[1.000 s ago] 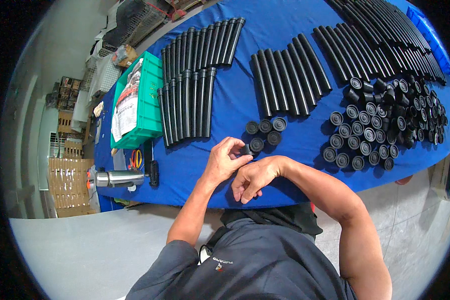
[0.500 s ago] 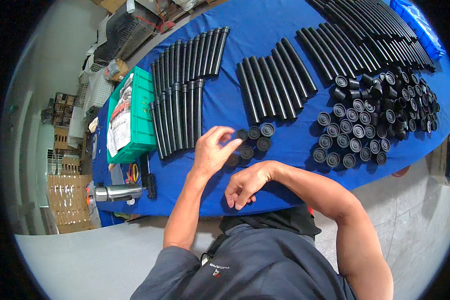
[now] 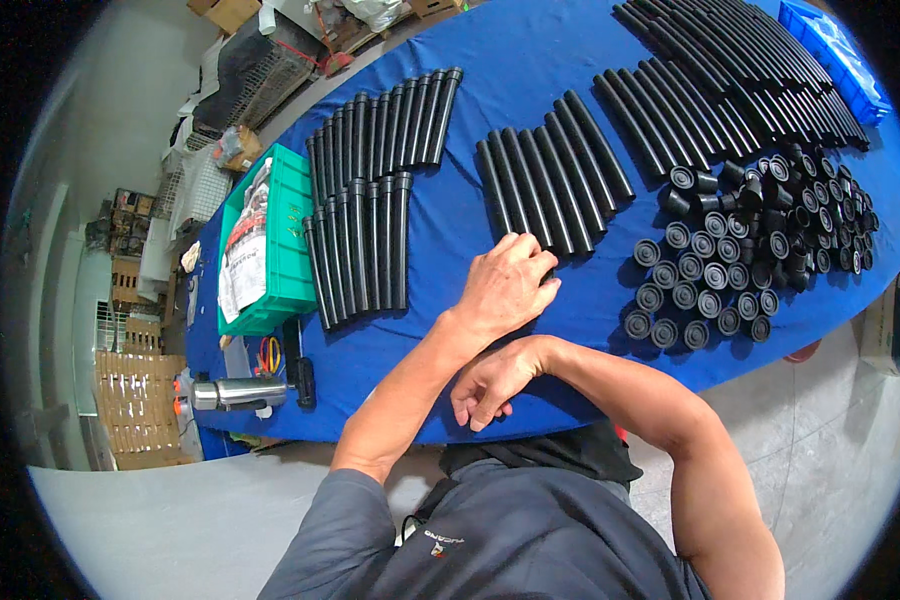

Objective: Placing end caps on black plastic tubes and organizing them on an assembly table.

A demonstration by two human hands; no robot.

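My left hand [image 3: 510,286] is over the blue cloth at the near ends of the middle group of black tubes [image 3: 547,190]. Its fingers curl downward, and its back hides whatever they hold. No small black caps show around it; that spot is covered by the hand. Close to the table's near edge, my right hand [image 3: 494,386] rests with its fingers bent inward; what is inside them, if anything, is hidden. Left of my hands lie two rows of black tubes with collared ends [image 3: 375,245]. A large cluster of round black caps [image 3: 715,275] sits to the right.
A green crate [image 3: 288,240] with a printed bag stands at the left. Near it are a steel flask [image 3: 232,393], scissors with yellow and red handles [image 3: 270,354] and a dark tool [image 3: 303,375]. More black tubes [image 3: 730,75] and a blue bin [image 3: 850,70] occupy the far right.
My left hand has moved right, turned palm down and now covers where the small group of caps stood. My right hand stays nearly in place. The view has shifted slightly.
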